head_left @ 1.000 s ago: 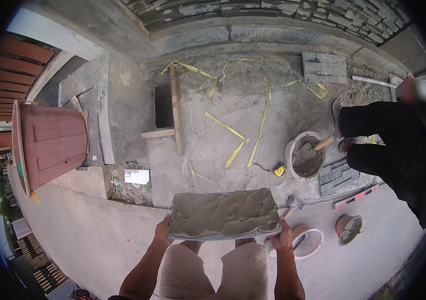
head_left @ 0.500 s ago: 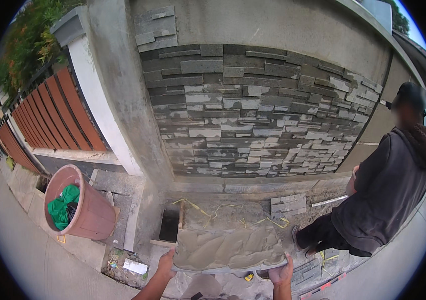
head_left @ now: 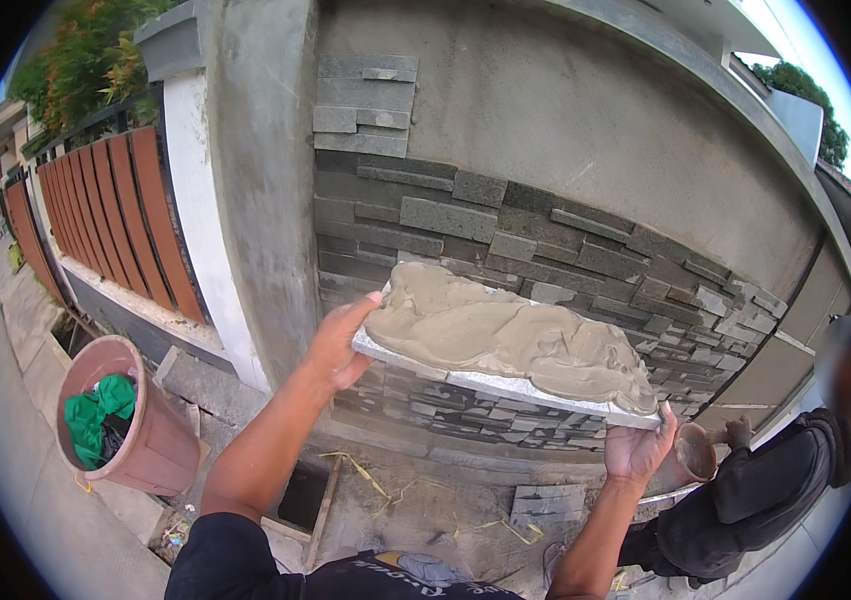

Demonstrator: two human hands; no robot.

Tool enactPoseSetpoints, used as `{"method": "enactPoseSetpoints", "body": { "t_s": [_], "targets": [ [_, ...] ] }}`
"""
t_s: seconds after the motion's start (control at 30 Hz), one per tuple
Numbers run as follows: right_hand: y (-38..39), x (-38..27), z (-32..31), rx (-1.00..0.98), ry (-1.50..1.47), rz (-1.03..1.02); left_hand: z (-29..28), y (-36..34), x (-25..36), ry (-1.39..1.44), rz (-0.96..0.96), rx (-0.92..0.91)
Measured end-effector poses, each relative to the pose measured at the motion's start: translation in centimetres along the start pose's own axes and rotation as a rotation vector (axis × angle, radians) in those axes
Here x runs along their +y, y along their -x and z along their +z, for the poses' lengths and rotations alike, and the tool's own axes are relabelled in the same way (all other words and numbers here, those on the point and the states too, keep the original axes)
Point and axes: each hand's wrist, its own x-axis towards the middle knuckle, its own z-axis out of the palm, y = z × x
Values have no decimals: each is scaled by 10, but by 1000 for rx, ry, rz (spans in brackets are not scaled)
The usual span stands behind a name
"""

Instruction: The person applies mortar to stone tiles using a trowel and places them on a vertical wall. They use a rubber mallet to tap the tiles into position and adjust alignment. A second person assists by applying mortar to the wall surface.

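Between my two hands I hold a stone cladding panel [head_left: 491, 387], tilted, its lower edge toward me. Thick wet grey mortar [head_left: 506, 335] is spread over its upward face, ridged and uneven. My left hand [head_left: 344, 348] grips the left end, thumb on top and fingers beneath. At the lower right end, my right hand [head_left: 638, 450] is closed around the corner. Behind the panel stands a wall covered with dark stone cladding [head_left: 536, 225]; a separate patch of lighter cladding [head_left: 366, 105] sits at its upper left, with bare plaster [head_left: 586, 110] beside it.
At the right stands a person [head_left: 771, 490] in dark clothing beside a bucket [head_left: 696, 455]. A pink bin [head_left: 151, 440] with green cloth is at the left, near a slatted fence [head_left: 126, 220]. Below lie an open hole [head_left: 304, 497], yellow strapping [head_left: 361, 472] and another cladding panel [head_left: 548, 503].
My hands have raised the mortar-covered panel from low in front of me to the wall's height, tilting it down to the right. The view has shifted; a bucket now shows beside the other person.
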Motion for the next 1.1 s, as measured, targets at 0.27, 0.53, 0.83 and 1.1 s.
{"method": "enactPoseSetpoints", "body": {
  "t_s": [0.27, 0.53, 0.83, 1.1],
  "targets": [
    [-175, -24, 107, -134, 89, 123, 62, -131, 113, -52, 81, 116],
    [-259, -9, 176, -203, 192, 102, 96, -215, 180, -128, 1, 276],
    [-302, 0, 177, -168, 189, 175, 88, -256, 179, -181, -23, 297],
    [-325, 3, 171, -193, 283, 232, 80, -267, 184, -307, -78, 335]
  ]
}}
